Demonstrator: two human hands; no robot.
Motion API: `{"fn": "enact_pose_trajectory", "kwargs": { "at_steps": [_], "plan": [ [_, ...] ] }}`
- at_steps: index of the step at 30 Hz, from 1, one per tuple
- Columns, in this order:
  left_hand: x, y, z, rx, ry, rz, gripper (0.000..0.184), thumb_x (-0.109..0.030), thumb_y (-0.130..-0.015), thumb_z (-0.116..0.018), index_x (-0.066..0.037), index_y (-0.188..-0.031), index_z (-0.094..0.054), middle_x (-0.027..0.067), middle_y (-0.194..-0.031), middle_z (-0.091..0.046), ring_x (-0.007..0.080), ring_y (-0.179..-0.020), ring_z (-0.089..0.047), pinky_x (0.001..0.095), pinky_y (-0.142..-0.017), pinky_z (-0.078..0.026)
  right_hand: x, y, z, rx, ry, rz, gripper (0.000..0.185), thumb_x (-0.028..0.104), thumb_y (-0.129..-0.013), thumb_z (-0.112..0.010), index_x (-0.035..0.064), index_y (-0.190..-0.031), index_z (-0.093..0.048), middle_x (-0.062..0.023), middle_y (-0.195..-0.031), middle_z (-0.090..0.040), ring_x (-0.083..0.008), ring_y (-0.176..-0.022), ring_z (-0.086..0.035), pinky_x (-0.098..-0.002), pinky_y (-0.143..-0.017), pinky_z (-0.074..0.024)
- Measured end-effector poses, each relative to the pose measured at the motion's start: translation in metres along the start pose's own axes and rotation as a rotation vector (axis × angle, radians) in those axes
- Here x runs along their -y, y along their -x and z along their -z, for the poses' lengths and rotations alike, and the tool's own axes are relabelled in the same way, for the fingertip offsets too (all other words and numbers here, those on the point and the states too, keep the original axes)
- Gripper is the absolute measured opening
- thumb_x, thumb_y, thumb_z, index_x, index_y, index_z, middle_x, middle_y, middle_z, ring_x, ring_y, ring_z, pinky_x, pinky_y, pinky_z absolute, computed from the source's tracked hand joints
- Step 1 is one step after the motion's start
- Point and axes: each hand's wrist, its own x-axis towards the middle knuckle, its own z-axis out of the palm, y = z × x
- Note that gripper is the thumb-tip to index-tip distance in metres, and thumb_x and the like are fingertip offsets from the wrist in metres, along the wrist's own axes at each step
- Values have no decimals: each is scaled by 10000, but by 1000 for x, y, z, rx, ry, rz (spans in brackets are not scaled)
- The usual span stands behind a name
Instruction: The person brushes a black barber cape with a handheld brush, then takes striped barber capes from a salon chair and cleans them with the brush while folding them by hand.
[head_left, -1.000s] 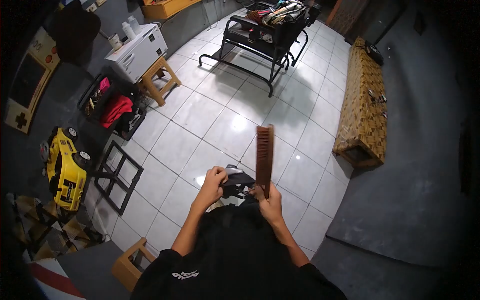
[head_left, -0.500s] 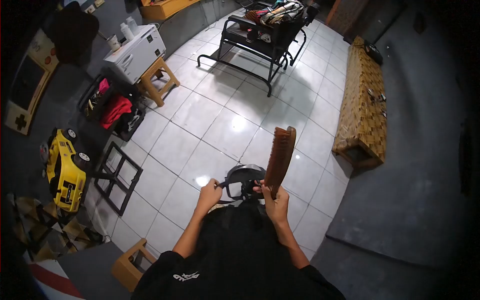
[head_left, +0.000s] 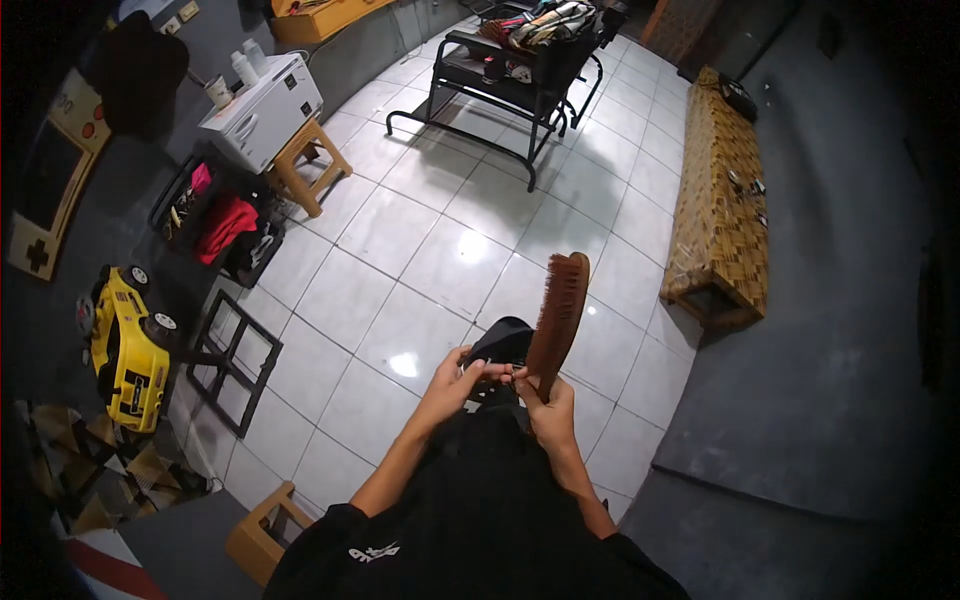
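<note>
Brush, held in the right hand, stands up in front of the body, its wooden back to the right and its reddish-brown bristles to the left. The right hand's grip is clamped around its lower end. The left hand touches the near left side of a dark item, its fingertips just beside those of the right hand; whether its grip is closed on the item I cannot tell. The item lies between the hands, left of the brush, its lower part partly hidden by fingers and the black shirt.

Beyond the hands is the white tiled floor. On it, well apart from the brush, stand a black chair heaped with cloth and, to the right, a woven box with small things on top. To the left are a yellow toy car, a black frame near it, red cloth and a white cabinet above a stool.
</note>
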Motion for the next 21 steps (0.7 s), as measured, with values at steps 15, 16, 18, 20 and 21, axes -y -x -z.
{"fn": "enact_pose_trajectory", "kwargs": {
  "at_steps": [15,16,18,20,21],
  "plan": [
    [-29,-1,63,-468,-201,3,247,-88,-893,-563,-18,-1124,-510,75,-723,-615,113,-670,-587,246,-614,-497,12,-8,10,-145,-160,70,108,24,-918,-529,-29,-974,-604,-168,-992,-649,-211,-873,-656,-322,-799,-518],
    [-31,0,59,-443,-177,-43,261,-87,-896,-558,-22,-1142,-501,76,-744,-616,119,-691,-596,252,-627,-503,13,-8,10,-146,-179,67,106,19,-916,-530,-29,-973,-606,-170,-995,-648,-215,-883,-656,-324,-810,-516],
    [-34,2,48,-391,-127,-134,291,-86,-901,-550,-30,-1178,-483,78,-786,-617,131,-733,-613,264,-653,-515,16,-8,11,-142,-104,108,104,9,-915,-525,-30,-968,-606,-167,-1002,-649,-223,-927,-649,-335,-850,-501],
    [-38,3,41,-188,-22,-211,379,-9,-899,-507,-38,-1263,-406,149,-1059,-612,182,-954,-612,305,-843,-496,19,-9,10,-120,-80,108,109,-7,-912,-512,-39,-971,-599,-178,-1030,-638,-243,-978,-636,-346,-887,-491],
    [-41,2,34,-105,-39,-248,404,13,-895,-497,-40,-1281,-390,160,-1127,-592,196,-1012,-597,314,-880,-479,21,-9,9,-103,-92,86,115,-18,-911,-503,-48,-976,-593,-190,-1054,-626,-259,-1007,-626,-353,-904,-489]
  ]
}}
